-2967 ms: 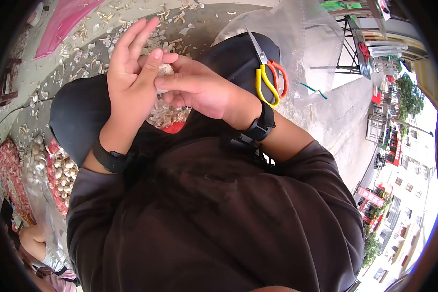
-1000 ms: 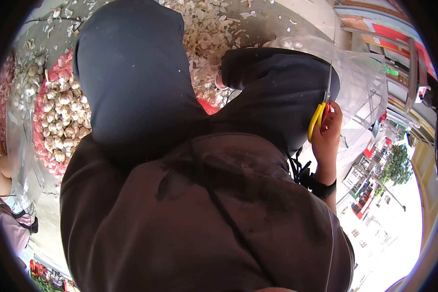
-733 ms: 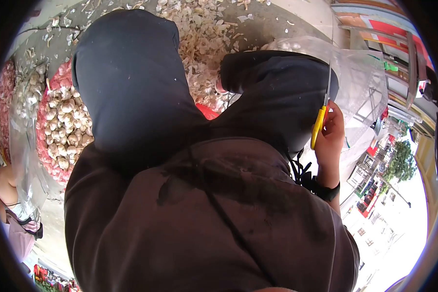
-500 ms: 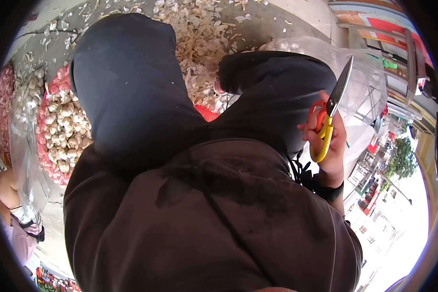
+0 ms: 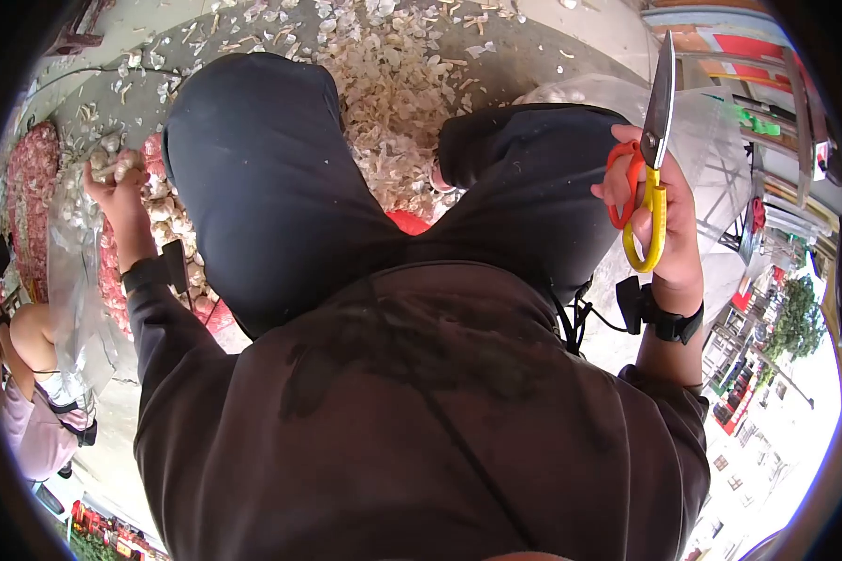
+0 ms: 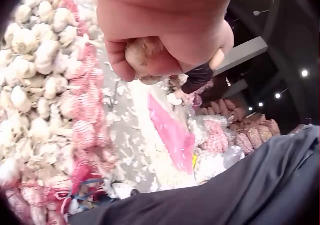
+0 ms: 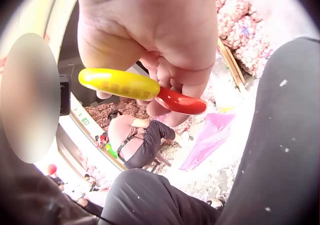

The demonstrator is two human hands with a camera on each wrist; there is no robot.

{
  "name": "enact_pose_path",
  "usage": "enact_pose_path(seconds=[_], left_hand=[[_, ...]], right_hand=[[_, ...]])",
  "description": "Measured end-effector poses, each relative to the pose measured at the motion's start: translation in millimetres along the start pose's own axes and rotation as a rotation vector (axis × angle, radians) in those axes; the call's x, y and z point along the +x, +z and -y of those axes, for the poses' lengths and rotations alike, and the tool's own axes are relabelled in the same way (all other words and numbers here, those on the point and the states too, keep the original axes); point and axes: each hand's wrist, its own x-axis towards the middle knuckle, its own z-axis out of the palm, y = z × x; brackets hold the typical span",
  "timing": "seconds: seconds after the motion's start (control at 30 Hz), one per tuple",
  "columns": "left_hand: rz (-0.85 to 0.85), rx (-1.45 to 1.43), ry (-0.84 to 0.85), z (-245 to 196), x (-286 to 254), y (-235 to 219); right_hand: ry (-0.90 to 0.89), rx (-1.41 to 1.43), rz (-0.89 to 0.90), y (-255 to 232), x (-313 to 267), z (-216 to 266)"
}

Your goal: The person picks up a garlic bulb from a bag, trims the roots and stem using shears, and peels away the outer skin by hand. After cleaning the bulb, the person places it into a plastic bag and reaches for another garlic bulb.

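Observation:
In the head view my left hand point(image 5: 120, 198) holds a garlic bulb point(image 5: 129, 163) in curled fingers, above the red net sack at the left. The left wrist view shows that bulb point(image 6: 142, 58) between the fingers and palm. My right hand point(image 5: 674, 210) grips scissors by their red and yellow handles point(image 5: 658, 229), over the right knee, blades point(image 5: 661, 98) together and pointing away from the body. In the right wrist view the yellow handle point(image 7: 120, 83) lies across the palm side of the hand point(image 7: 150, 30), with fingers curled behind the red handle point(image 7: 182, 103).
Loose garlic bulbs point(image 6: 45, 55) fill an open red net sack point(image 6: 89, 105) beside the left leg. Peelings point(image 5: 393, 103) cover the floor beyond the legs. A clear plastic bag point(image 5: 711, 140) lies past the right knee. Another person point(image 5: 37, 411) sits at the far left.
The hands were together at a garlic bulb, with the scissors lying on the right leg. The right hand has since picked up and raised the scissors; the left has come back into view with a bulb.

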Motion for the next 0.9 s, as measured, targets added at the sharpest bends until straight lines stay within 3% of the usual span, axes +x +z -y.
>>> enact_pose_path(seconds=[0.03,0.1,0.17,0.23,0.27,0.3,0.33,0.37,0.47,0.53,0.67,0.8,0.83,0.9], left_hand=[[-0.036,-0.032,0.154,-47,4,24],[0.156,-0.140,0.250,-113,31,40],[0.384,-0.389,0.385,-187,9,81],[0.569,-0.426,0.386,-232,-8,112],[0.697,-0.470,0.358,-255,-37,133],[0.703,-0.554,0.230,-260,-56,155],[1.182,-0.809,0.065,-245,-53,168],[1.226,-0.883,-0.131,-249,-90,186],[1.191,-1.101,-0.573,-224,-145,219],[1.196,-1.273,-0.693,-202,-159,230],[1.111,-1.173,-0.738,-184,-156,237],[1.042,-1.174,-0.581,-169,-163,247],[1.140,-1.165,-0.420,-170,-166,248],[1.011,-1.076,-0.405,-182,-176,247]], right_hand=[[-0.027,-0.014,0.029,0,5,2],[-0.101,0.019,0.077,8,14,7],[-0.148,0.064,0.162,7,24,5],[-0.192,-0.006,0.137,15,32,7],[-0.210,-0.045,0.123,19,35,8],[-0.232,-0.087,0.151,21,39,7],[-0.252,-0.110,0.129,26,41,4],[-0.213,-0.105,0.110,34,40,5],[-0.267,-0.450,0.017,41,44,-5],[-0.278,-0.482,-0.013,44,43,-18],[-0.320,-0.662,-0.050,49,39,-36],[-0.274,-0.510,-0.005,58,42,-39],[-0.214,-0.467,0.024,60,42,-36],[-0.180,-0.417,0.059,64,43,-34]])
